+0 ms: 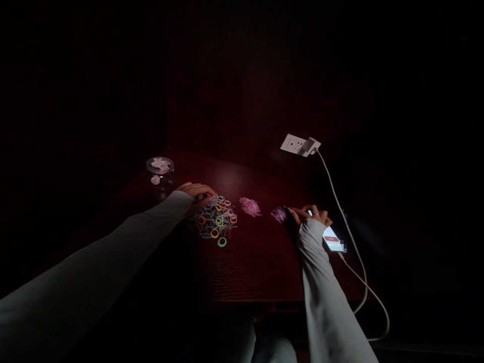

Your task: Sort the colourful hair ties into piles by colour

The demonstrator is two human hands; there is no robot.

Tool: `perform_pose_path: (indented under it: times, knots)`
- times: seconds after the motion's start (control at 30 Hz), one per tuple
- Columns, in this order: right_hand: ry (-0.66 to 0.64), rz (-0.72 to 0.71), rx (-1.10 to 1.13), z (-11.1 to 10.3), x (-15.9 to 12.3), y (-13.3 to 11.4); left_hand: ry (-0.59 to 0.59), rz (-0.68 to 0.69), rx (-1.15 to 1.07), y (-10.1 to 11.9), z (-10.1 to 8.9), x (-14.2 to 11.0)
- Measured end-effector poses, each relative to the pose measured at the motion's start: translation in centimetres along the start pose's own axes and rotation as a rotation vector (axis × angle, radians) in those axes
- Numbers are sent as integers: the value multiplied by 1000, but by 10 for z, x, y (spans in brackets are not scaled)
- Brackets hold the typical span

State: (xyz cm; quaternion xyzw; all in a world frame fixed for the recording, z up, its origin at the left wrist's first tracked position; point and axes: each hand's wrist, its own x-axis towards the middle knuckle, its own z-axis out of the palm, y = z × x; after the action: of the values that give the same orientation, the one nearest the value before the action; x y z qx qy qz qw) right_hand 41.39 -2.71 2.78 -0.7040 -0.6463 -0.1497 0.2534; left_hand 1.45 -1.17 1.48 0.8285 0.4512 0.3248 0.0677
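A mixed pile of colourful hair ties and small elastic bands [217, 222] lies on the dark red table. My left hand [197, 190] rests at the pile's far left edge, fingers stretched over it, the tips partly hidden in shadow. Right of the pile sits a small heap of pink bands [250, 206], touched by neither hand. Farther right is a heap of purple bands [279, 214]. At its right edge my right hand [312, 215] has its thumb and forefinger drawn together; anything between them is too small to make out. That hand wears a ring.
A clear lidded jar [160, 171] stands at the back left. Partly under my right wrist lies a lit phone [333, 239]. Its white cable [353, 234] loops past the table's right edge up to a charger [310, 146] in a wall socket [293, 144]. Surroundings are very dark.
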Motion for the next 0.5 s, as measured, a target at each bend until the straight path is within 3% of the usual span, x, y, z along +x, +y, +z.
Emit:
perform_pose_path:
  times: [0.27,0.5]
  knots:
    - [-28,-63,-51,5,-4,2,6,18,-15,-4,2,0]
    - [4,-23,-46,7,-3,7,4,14,5,-4,1,0]
